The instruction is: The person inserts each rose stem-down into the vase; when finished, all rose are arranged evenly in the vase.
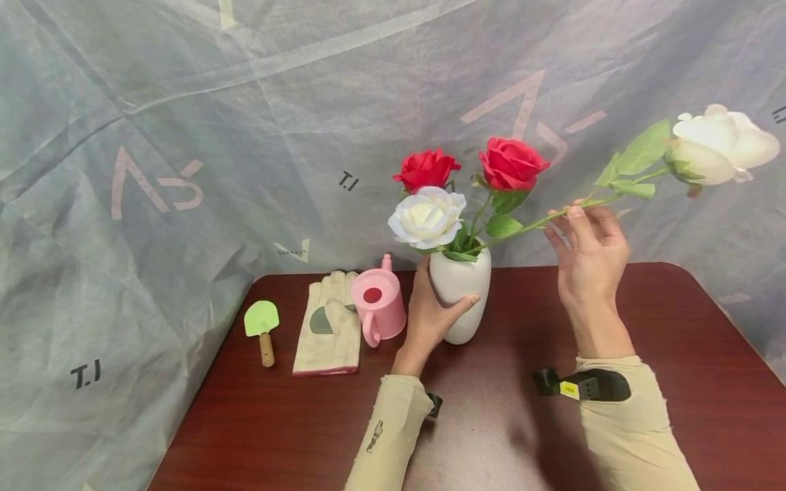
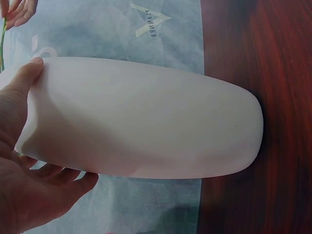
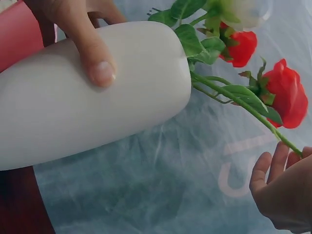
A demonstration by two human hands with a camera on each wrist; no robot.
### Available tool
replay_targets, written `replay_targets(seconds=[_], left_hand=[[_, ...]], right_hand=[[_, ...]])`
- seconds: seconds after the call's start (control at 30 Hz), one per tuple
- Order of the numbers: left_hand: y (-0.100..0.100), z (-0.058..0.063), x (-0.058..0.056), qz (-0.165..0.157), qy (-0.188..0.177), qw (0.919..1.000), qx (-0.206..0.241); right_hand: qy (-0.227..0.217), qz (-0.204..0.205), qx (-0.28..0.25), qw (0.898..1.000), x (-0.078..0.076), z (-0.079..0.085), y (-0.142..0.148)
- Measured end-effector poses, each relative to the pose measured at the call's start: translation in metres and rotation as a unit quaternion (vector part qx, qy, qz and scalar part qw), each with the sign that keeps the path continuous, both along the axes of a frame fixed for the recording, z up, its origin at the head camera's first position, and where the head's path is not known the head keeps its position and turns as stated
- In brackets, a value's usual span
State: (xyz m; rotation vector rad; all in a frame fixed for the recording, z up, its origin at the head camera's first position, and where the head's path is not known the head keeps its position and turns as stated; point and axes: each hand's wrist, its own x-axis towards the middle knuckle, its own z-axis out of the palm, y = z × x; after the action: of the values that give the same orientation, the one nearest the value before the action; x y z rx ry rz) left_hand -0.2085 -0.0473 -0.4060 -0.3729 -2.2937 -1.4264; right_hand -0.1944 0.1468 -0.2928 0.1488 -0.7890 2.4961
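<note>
A white vase (image 1: 462, 290) stands on the table. My left hand (image 1: 430, 310) grips its side, the thumb across the front and the fingers on the far side. Two red roses, a left one (image 1: 426, 170) and a right one (image 1: 512, 164), rise from the vase beside a white rose (image 1: 428, 218). To the right, my right hand (image 1: 592, 252) pinches the green stem (image 3: 243, 106) of a second white rose (image 1: 724, 146). That stem slants from the vase's mouth up to the right, and its bloom leans out beyond the hand.
Left of the vase sits a pink watering can (image 1: 379, 307). It adjoins a pair of cream work gloves (image 1: 325, 334). Farther left lies a small green trowel (image 1: 263, 327) with a wooden handle. Grey printed sheeting (image 1: 276, 136) hangs behind the dark red table (image 1: 245, 436).
</note>
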Motion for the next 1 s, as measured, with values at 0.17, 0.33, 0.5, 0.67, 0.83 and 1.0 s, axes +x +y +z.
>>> replay_targets(seconds=[0.17, 0.33, 0.5, 0.67, 0.83, 1.0], left_hand=[[0.000, 0.001, 0.001, 0.000, -0.006, 1.0000, 0.002], [0.000, 0.001, 0.001, 0.001, -0.006, 1.0000, 0.001], [0.000, 0.001, 0.000, -0.003, -0.002, 1.0000, 0.002], [-0.001, 0.002, 0.001, -0.003, -0.003, 1.0000, 0.003], [0.000, 0.002, 0.001, -0.001, -0.004, 1.0000, 0.001], [0.000, 0.001, 0.000, 0.002, -0.004, 1.0000, -0.001]], right_hand=[[0.034, 0.009, -0.003, 0.999, 0.002, -0.001, -0.004], [0.084, 0.021, 0.024, 0.996, 0.008, -0.002, -0.007], [0.133, 0.018, 0.064, 0.989, 0.013, 0.000, -0.010], [0.147, 0.011, 0.105, 0.984, 0.012, 0.003, -0.014], [0.135, 0.000, 0.119, 0.984, 0.006, 0.004, -0.016], [0.119, -0.002, 0.153, 0.981, 0.002, 0.005, -0.022]])
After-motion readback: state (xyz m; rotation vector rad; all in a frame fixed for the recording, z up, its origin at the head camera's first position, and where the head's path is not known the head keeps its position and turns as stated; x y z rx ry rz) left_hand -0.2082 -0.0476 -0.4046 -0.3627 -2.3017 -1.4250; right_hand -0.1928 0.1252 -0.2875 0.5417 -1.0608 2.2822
